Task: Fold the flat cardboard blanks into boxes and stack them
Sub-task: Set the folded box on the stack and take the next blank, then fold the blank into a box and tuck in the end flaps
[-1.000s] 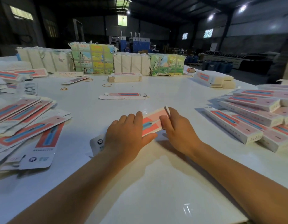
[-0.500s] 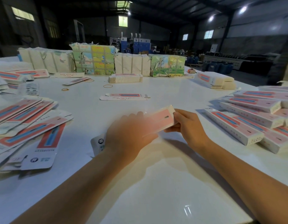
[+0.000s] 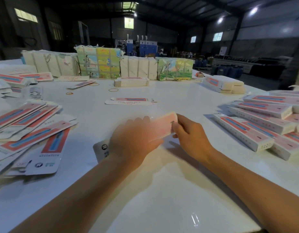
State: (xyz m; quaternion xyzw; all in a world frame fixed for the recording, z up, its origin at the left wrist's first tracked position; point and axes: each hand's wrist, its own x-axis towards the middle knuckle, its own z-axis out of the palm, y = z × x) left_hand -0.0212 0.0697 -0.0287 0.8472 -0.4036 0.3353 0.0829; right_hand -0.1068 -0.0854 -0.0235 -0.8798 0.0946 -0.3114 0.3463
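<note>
A long pink-and-white cardboard blank (image 3: 163, 125) is raised off the white table (image 3: 162, 190) between my hands, blurred by motion. My left hand (image 3: 135, 142) grips its middle from above and hides most of it; the white end with a black logo sticks out below my wrist. My right hand (image 3: 189, 137) pinches the far pink end with its fingertips. Flat blanks (image 3: 27, 125) lie fanned out at the left. Folded boxes (image 3: 263, 121) are stacked in rows at the right.
A single flat blank (image 3: 131, 101) lies in the middle of the table. Wrapped bundles (image 3: 98, 62) line the far edge, with a small stack of blanks (image 3: 131, 81) in front. Rubber bands (image 3: 113, 89) lie loose. More boxes (image 3: 224, 84) sit at the back right.
The blank lay pressed flat on the table under both hands; now it is lifted and its far end tilts up, with my right fingers moved from its top onto that end.
</note>
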